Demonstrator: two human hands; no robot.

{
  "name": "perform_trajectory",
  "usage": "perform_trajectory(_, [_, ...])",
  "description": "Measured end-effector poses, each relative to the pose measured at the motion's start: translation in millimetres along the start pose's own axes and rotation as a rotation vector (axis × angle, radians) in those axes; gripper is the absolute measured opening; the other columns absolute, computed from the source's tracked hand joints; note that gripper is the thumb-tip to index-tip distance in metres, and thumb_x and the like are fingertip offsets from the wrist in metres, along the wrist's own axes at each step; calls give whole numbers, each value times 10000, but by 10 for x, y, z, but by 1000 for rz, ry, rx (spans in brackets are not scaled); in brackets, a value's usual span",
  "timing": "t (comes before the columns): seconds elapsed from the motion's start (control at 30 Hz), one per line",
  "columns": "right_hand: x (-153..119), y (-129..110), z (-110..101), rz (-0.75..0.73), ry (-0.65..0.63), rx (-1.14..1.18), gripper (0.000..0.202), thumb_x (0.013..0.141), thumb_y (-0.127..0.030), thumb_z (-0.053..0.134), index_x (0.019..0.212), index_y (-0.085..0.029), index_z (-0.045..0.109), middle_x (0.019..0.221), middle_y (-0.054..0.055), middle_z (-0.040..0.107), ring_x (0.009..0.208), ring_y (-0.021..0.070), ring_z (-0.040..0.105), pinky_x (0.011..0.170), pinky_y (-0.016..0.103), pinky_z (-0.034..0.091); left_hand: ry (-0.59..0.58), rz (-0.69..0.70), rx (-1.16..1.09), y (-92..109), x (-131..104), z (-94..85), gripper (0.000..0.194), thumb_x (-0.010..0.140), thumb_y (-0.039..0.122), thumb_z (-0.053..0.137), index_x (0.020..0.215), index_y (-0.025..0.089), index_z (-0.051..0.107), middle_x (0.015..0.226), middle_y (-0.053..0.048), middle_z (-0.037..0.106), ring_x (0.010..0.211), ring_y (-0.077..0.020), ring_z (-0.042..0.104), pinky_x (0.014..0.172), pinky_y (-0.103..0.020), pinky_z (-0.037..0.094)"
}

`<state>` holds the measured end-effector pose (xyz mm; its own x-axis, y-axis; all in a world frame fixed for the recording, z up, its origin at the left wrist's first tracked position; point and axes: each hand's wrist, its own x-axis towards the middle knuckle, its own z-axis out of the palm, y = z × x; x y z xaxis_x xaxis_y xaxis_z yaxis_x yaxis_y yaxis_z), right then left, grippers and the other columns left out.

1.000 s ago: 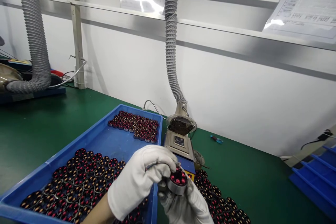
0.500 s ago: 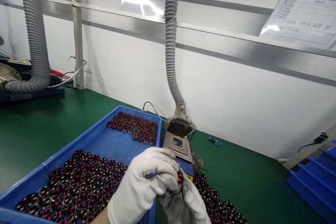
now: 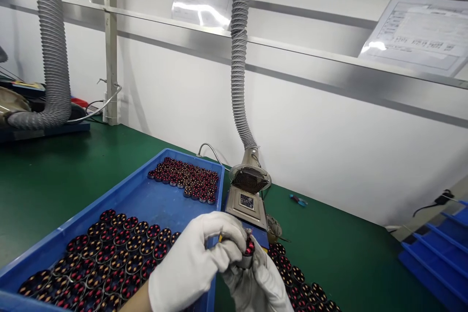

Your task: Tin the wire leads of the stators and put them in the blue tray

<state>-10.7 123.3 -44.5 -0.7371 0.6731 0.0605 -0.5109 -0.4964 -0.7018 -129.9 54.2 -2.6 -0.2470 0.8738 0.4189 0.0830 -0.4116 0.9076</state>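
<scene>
A small round part with red pieces inside a dark ring sits between my two white-gloved hands. My left hand reaches over the right edge of the blue tray, its fingertips pinched at the part's left side. My right hand is closed round the part from the right and below. Many similar round parts with red or tan pieces fill the tray's near end, and a second group lies at its far end.
Behind my hands stands a metal plate device under a grey duct hose. More round parts lie to the right on the green table. Blue-handled pliers lie farther back; blue racks stand at the right.
My left fingers have shifted and curled at the part, and the thin blue thing seen between them before no longer shows. The part sits slightly lower left. The camera view has tilted a little.
</scene>
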Motion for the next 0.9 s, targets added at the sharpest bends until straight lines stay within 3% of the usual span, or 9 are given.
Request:
perform_trajectory(0.1, [14, 4, -23, -16, 12, -6, 428, 553, -338, 826, 945, -241, 686, 933, 89, 717, 885, 264, 663, 813, 468, 518, 55, 34, -62, 1, -50, -16, 151, 661, 95, 470, 712, 175, 587, 773, -3, 579, 661, -120, 525, 630, -221, 426])
perform_trajectory(0.2, [9, -36, -58, 9, 13, 1, 376, 576, -308, 818, 923, -238, 691, 900, 78, 725, 807, 238, 681, 793, 440, 528, 188, 120, -128, 43, -83, -77, 112, 751, 175, 505, 701, 202, 601, 858, -8, 617, 864, -167, 571, 746, -233, 441])
perform_trajectory(0.27, [2, -62, -77, 24, 13, 9, 350, 600, -311, 804, 922, -232, 691, 897, 77, 727, 762, 219, 685, 782, 423, 533, 255, 59, -92, 74, -77, -108, 90, 741, 184, 557, 761, 226, 634, 954, -2, 641, 954, -182, 569, 780, -234, 443])
perform_trajectory(0.4, [1, -51, -98, 1, 19, -4, 369, 601, -341, 798, 940, -241, 690, 933, 78, 722, 797, 227, 678, 812, 458, 520, 47, -124, 76, 79, -10, -82, 239, 640, 75, 564, 805, 210, 672, 938, -21, 669, 876, -175, 600, 744, -241, 460])
perform_trajectory(0.5, [14, -3, -104, -53, 15, -29, 393, 594, -360, 799, 949, -233, 690, 949, 91, 716, 896, 249, 657, 843, 460, 507, -25, 41, 85, 37, 23, -19, 181, 672, 94, 500, 673, 172, 663, 798, -43, 664, 788, -170, 606, 729, -257, 472])
perform_trajectory(0.63, [32, 35, -88, -115, 48, -52, 390, 600, -337, 800, 954, -222, 685, 914, 92, 719, 889, 257, 662, 801, 432, 530, 110, 241, 117, 5, -31, 23, 170, 684, 96, 509, 679, 179, 657, 762, -46, 652, 778, -177, 604, 708, -248, 481])
perform_trajectory(0.77, [23, 43, -28, -301, 228, -171, 347, 615, -297, 796, 933, -221, 680, 886, 74, 723, 768, 226, 679, 746, 394, 553, 236, 259, 0, -8, -102, 0, 146, 763, 143, 570, 698, 218, 677, 839, -38, 667, 905, -191, 595, 785, -245, 475])
perform_trajectory(0.83, [5, 62, 8, -461, 326, -297, 372, 594, -274, 809, 935, -220, 670, 918, 78, 716, 761, 218, 676, 715, 358, 560, 298, 152, -76, -13, -80, -3, 94, 751, 184, 615, 760, 226, 698, 938, -49, 672, 943, -203, 592, 780, -249, 484])
perform_trajectory(0.9, [-15, 110, 37, -674, 396, -455, 375, 578, -225, 814, 920, -235, 661, 976, 70, 694, 798, 210, 670, 698, 321, 560, 249, -37, -184, -8, -23, 20, 258, 664, 233, 697, 922, 222, 692, 1029, -73, 661, 862, -213, 615, 697, -272, 507])
